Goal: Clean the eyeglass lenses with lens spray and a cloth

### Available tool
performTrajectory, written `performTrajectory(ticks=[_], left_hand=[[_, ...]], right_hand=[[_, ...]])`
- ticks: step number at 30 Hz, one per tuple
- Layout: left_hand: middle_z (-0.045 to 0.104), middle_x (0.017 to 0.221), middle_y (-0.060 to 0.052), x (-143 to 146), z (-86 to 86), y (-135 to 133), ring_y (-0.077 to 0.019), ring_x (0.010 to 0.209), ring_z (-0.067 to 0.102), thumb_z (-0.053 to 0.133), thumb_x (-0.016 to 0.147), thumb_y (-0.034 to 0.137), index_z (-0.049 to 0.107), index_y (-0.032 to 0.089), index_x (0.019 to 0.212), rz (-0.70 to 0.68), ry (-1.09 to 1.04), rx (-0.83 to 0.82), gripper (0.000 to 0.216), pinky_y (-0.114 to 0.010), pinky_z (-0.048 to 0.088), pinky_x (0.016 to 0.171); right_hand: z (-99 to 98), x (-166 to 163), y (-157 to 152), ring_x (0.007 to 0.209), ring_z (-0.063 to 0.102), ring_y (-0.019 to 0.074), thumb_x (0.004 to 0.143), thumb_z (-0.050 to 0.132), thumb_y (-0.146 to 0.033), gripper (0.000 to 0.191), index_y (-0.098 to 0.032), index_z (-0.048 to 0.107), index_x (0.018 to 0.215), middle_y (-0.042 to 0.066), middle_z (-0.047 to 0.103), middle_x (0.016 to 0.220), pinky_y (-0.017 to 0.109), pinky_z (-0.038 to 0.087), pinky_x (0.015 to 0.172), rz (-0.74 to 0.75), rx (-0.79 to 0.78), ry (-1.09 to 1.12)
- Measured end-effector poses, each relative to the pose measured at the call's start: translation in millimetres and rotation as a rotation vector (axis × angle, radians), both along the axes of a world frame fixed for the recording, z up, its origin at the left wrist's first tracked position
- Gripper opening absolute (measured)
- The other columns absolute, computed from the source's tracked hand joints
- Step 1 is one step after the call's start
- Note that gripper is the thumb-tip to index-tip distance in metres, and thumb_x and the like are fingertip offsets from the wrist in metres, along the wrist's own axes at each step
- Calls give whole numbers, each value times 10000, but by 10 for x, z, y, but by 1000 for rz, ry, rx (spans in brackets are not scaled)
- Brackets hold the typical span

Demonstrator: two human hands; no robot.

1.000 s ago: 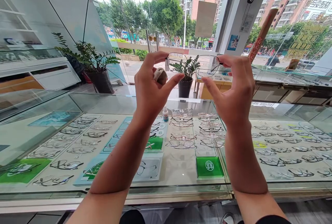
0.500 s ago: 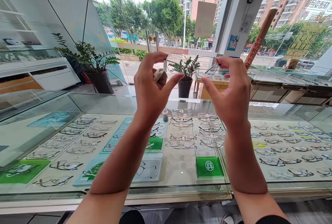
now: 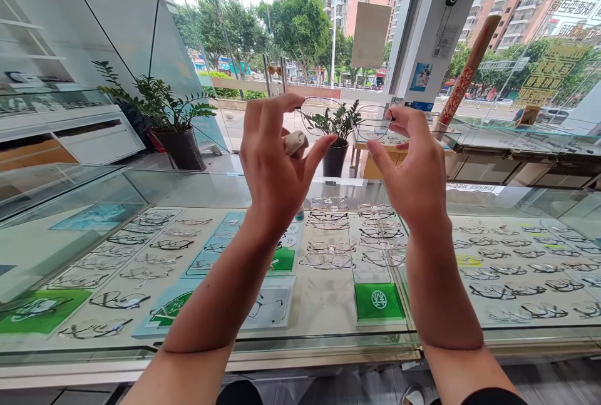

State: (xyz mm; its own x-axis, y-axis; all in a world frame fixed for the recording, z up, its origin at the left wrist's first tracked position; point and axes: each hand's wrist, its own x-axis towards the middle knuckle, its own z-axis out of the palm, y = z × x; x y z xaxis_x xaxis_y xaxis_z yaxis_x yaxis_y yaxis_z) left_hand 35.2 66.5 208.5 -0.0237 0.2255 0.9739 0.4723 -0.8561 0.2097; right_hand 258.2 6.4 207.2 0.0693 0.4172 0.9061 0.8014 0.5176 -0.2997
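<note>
A pair of thin-rimmed eyeglasses [image 3: 325, 117] is raised in front of me, above the glass display case. My left hand [image 3: 276, 164] is closed on the left end of its frame, with the index finger at the rim's corner and the thumb pointing inward below. In the curled fingers of that hand is also a small crumpled greyish cloth [image 3: 296, 143]. My right hand [image 3: 416, 170] grips the frame's right end near the hinge, its thumb under the right lens. The exact finger contact on both sides is partly hidden.
Beneath my forearms, the glass display case [image 3: 328, 345] contains rows of eyeglasses and a green box [image 3: 379, 302]. A small bottle [image 3: 299, 213] is partly hidden by my left wrist. Beyond stand potted plants [image 3: 181, 142], a wooden counter [image 3: 369, 164] and large windows.
My left hand has turned slightly, showing more of the cloth and covering more of the bottle. The eyeglasses have tilted a little; my right hand has shifted slightly left.
</note>
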Motion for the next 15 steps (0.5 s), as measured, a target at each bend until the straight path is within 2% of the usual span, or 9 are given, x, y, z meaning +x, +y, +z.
performTrajectory(ticks=[6,10,15], left_hand=[[725,1395,-113,17,-1,-29,-388,1264,706,811,950,736,651,360,1384,48,-25,-2,596,-522,603,881],[714,1433,-118,29,2,-23,-408,1326,693,821,964,696,645,355,1402,40,-21,1,582,-529,602,900],[734,1392,-109,34,2,-19,-396,1288,711,825,954,704,650,356,1385,57,-35,3,581,-519,619,905]], right_hand=[[1,4,-23,1379,746,396,1062,709,-449,487,-391,564,1523,99,748,1521,616,687,1026,14,8,11],[5,4,-42,1358,760,377,1070,696,-447,477,-399,561,1526,90,758,1510,577,710,975,12,27,-6],[15,-16,-63,1356,762,367,1075,691,-442,472,-396,563,1527,88,752,1517,552,722,948,24,32,-1]])
